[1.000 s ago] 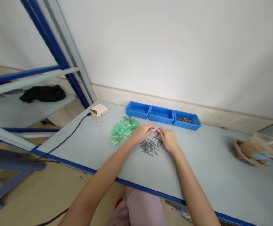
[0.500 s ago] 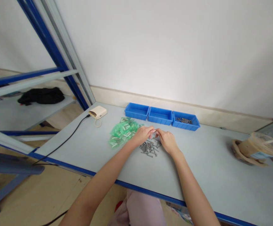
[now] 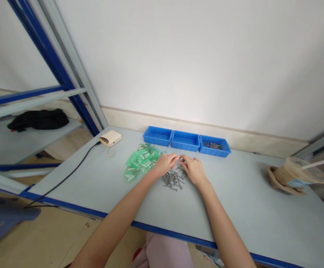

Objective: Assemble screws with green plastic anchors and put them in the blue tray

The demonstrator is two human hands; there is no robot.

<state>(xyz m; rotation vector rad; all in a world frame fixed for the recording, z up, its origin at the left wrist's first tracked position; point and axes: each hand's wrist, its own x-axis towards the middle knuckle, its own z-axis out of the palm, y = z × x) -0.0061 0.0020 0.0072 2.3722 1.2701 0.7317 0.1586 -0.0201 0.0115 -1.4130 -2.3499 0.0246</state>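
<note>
My left hand (image 3: pixel 165 164) and my right hand (image 3: pixel 194 169) meet fingertip to fingertip just above a loose pile of screws (image 3: pixel 171 179) on the grey table. Both sets of fingers are closed in a pinch; whatever is between them is too small to make out. Beside my left hand lies a heap of green plastic packets (image 3: pixel 141 160) with pale pieces inside, partly covered by that hand. Behind my hands stand three blue bins in a row: the left bin (image 3: pixel 158 142) and middle bin (image 3: pixel 184 146) show bare floors, while the right bin (image 3: pixel 214 152) holds several screws.
A cream-coloured device (image 3: pixel 111 138) with a black cable (image 3: pixel 75 170) sits at the left of the table (image 3: pixel 251 208). At the right, a drink cup (image 3: pixel 295 174) with a straw rests in a brown holder (image 3: pixel 286 188). A white wall (image 3: pixel 195 67) rises behind.
The view has shifted slightly, moving the scene left in the picture. My fingertips stay close together over the screws, with my right fingers now more curled and a small gap showing between the hands.
</note>
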